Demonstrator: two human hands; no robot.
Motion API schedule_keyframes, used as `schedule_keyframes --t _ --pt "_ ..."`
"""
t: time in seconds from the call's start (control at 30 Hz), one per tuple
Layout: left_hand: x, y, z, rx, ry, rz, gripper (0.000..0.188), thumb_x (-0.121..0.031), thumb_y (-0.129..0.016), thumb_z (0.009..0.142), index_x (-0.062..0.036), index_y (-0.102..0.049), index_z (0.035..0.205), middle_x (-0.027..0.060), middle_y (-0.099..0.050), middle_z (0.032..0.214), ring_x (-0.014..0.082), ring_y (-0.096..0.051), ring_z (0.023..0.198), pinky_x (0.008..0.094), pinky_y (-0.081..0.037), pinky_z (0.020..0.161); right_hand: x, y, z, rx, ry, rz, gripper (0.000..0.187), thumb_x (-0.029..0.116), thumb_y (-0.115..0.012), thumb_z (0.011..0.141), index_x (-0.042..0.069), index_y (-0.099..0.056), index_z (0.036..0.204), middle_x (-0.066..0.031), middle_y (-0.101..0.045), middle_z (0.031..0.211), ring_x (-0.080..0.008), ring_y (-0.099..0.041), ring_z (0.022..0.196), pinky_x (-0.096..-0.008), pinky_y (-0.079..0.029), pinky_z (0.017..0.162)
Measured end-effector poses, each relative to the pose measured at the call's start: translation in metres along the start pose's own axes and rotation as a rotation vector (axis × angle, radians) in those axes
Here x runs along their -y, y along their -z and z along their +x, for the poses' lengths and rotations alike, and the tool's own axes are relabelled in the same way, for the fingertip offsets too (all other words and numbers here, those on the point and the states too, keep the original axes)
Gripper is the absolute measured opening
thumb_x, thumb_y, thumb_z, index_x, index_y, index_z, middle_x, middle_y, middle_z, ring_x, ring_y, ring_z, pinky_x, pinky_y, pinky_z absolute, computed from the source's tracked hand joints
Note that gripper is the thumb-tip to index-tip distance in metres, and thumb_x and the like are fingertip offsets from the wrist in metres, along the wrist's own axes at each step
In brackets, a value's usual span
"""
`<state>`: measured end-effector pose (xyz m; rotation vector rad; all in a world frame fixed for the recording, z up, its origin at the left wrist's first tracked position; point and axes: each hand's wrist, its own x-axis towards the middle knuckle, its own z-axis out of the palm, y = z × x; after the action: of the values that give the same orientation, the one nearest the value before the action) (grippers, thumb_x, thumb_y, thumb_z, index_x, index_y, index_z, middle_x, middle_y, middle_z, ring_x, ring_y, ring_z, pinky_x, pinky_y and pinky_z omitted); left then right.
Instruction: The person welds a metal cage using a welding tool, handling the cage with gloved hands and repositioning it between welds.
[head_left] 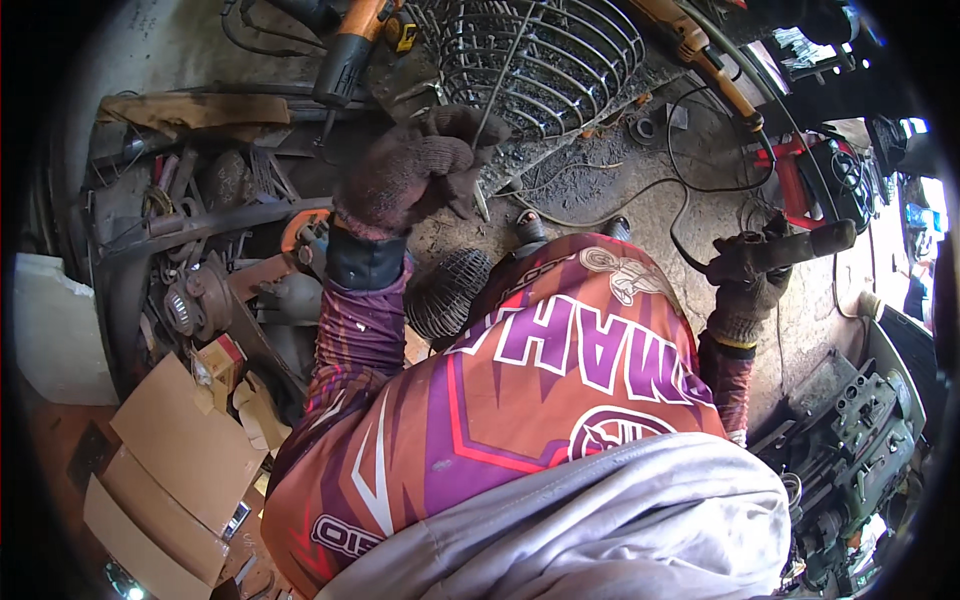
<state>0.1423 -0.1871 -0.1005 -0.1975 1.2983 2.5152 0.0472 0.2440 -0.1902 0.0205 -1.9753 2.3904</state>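
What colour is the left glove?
The left glove is dark brown, shown best in the head view.

At eleven o'clock, the gloved left hand [400,180] pinches a thin rod [507,68]; a ribbed metal cage [595,50] stands between twelve and one. At three, the gloved right hand [743,285] grips a dark handle [815,243]. Cardboard [190,440] lies at eight.

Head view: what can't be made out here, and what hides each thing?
All in the head view:
Thin rod: lower end, hidden in the closed left hand.
Dark handle: gripped part, covered by the right hand.
Curved wire frame: far part, cut off by the upper edge.
Orange-and-black tool: upper end, cut off by the same edge.
Feet: mostly hidden by the patterned shirt.
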Motion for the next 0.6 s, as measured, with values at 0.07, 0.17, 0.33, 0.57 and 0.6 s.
schedule_keyframes --t 0.07,0.17,0.33,0.57,0.6 --pt "0.001 -0.005 0.001 -0.019 0.032 -0.059 0.042 -0.009 -0.052 0.088 0.0029 -0.052 0.128 0.0051 -0.053 0.088 0.0106 -0.055 0.066 0.0264 -0.052 0.056 -0.002 0.001 0.000 0.017 -0.003 0.010 0.069 0.023 -0.078 0.081 0.005 -0.046 0.139 -0.0091 -0.067 0.087 -0.0243 -0.067 0.072 -0.0473 -0.059 0.072" --pt "-0.001 -0.011 0.003 -0.014 0.079 -0.151 0.043 -0.010 -0.053 0.090 0.0021 -0.050 0.131 0.0047 -0.052 0.090 0.0100 -0.055 0.069 0.0268 -0.052 0.055 -0.001 0.001 -0.001 0.033 -0.008 0.020 0.067 0.023 -0.079 0.080 0.005 -0.048 0.137 -0.0096 -0.067 0.088 -0.0248 -0.067 0.073 -0.0477 -0.059 0.073" --pt "0.002 -0.020 0.010 -0.002 0.071 -0.270 0.042 -0.011 -0.053 0.091 0.0015 -0.049 0.132 0.0041 -0.052 0.089 0.0095 -0.055 0.069 0.0253 -0.051 0.055 -0.007 0.007 -0.001 0.015 -0.020 0.045 0.067 0.024 -0.080 0.079 0.005 -0.048 0.135 -0.0102 -0.067 0.090 -0.0255 -0.067 0.074 -0.0479 -0.058 0.073" --pt "0.005 -0.026 0.013 -0.095 0.067 -0.224 0.044 -0.014 -0.054 0.092 0.0016 -0.048 0.132 0.0046 -0.054 0.090 0.0093 -0.056 0.068 0.0239 -0.051 0.052 -0.002 -0.006 0.000 0.008 -0.040 0.045 0.062 0.024 -0.079 0.081 0.007 -0.051 0.133 -0.0087 -0.066 0.091 -0.0242 -0.067 0.075 -0.0474 -0.058 0.074" --pt "0.004 -0.026 0.013 -0.115 0.075 -0.212 0.044 -0.014 -0.054 0.092 0.0017 -0.048 0.133 0.0048 -0.054 0.090 0.0094 -0.056 0.068 0.0240 -0.051 0.052 -0.001 -0.008 0.000 0.007 -0.044 0.037 0.062 0.023 -0.079 0.081 0.007 -0.050 0.133 -0.0085 -0.066 0.091 -0.0240 -0.067 0.075 -0.0474 -0.058 0.074"
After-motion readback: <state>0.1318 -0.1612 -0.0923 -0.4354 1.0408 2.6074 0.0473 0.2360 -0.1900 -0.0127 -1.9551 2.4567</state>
